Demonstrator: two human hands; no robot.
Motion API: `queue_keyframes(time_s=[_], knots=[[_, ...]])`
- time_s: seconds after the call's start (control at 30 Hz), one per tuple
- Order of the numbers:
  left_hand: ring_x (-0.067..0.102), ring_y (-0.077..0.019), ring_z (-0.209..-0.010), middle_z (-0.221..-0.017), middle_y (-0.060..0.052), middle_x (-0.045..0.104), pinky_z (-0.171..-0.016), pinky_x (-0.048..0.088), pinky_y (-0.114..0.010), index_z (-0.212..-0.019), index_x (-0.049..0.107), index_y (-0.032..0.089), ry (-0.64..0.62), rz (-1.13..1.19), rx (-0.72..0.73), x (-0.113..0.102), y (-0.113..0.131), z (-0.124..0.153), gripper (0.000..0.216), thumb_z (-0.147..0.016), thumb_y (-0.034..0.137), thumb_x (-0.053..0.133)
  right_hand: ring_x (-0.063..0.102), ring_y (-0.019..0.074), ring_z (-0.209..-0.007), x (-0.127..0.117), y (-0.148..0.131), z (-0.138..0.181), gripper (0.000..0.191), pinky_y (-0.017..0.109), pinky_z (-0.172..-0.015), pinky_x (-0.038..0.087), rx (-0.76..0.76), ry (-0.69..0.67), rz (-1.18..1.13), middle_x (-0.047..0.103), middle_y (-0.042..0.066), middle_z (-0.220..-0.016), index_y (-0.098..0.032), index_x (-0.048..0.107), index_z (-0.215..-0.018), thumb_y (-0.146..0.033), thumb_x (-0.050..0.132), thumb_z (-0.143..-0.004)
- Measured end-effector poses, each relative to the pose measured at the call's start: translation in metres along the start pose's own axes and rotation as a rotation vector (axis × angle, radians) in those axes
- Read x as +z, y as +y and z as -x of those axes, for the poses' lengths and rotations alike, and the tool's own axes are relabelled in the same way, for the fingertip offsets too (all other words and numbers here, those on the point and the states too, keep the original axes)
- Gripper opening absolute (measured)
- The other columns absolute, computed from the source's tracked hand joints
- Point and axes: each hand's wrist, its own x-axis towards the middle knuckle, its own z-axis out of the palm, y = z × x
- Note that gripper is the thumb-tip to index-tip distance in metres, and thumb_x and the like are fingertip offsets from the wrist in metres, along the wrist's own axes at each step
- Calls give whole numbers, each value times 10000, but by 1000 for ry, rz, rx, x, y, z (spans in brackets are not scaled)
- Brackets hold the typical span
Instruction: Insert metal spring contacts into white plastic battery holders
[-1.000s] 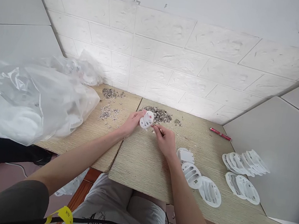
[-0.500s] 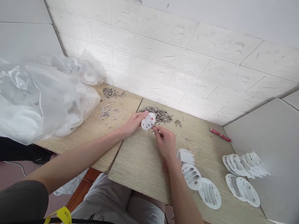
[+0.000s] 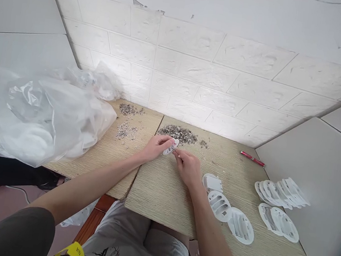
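My left hand (image 3: 155, 147) grips a small round white plastic part (image 3: 170, 147) just above the wooden table (image 3: 163, 189). My right hand (image 3: 188, 167) is closed in a pinch right beside that part, its fingertips touching the part's edge; what they pinch is too small to name. Behind both hands lies a heap of small grey metal pieces (image 3: 179, 133). A short row of three white round battery holders (image 3: 221, 203) lies to the right of my right wrist.
A big clear plastic bag of white parts (image 3: 39, 117) covers the table's left side. More metal bits (image 3: 126, 129) are scattered near it. A red pen (image 3: 252, 158) lies at the back right. Overlapping white holders (image 3: 279, 198) sit by the grey right panel. A brick wall stands behind.
The white part in my left hand has tipped from face-up towards edge-on and sits lower. My right hand stays pinched against it. The view has shifted slightly.
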Motion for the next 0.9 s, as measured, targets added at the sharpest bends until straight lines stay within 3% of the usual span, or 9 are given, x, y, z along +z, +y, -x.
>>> queue_keyframes(time_s=[0.4,0.57,0.7,0.9], knots=[[519,-106,-584,-677,-24,624,-539,382,-219,-805,649,136,-11,-136,46,5,-3,2,364,-851,477,528,605,175,-656,3,1,-1,285,263,-563,292,-16,-41,63,717,64,-799,-198,710,-901,-214,426,-931],[565,-125,-682,-779,-37,654,-611,430,-230,-848,656,151,51,-216,99,9,-6,2,306,-826,445,575,590,178,-635,6,0,-2,277,269,-544,260,40,-50,91,704,67,-758,-194,703,-834,-195,436,-908],[514,-111,-632,-719,-20,607,-577,390,-229,-818,631,142,42,-112,13,7,-5,-1,366,-855,488,518,574,171,-625,5,-1,-5,307,256,-557,289,61,-36,-34,693,61,-735,-194,692,-842,-275,414,-943],[472,-105,-611,-696,-6,561,-570,361,-229,-770,592,136,42,16,-60,3,-2,-3,424,-844,543,496,478,138,-530,-3,0,-9,394,243,-546,303,110,-37,-222,595,10,-579,-187,617,-676,-392,415,-945]])
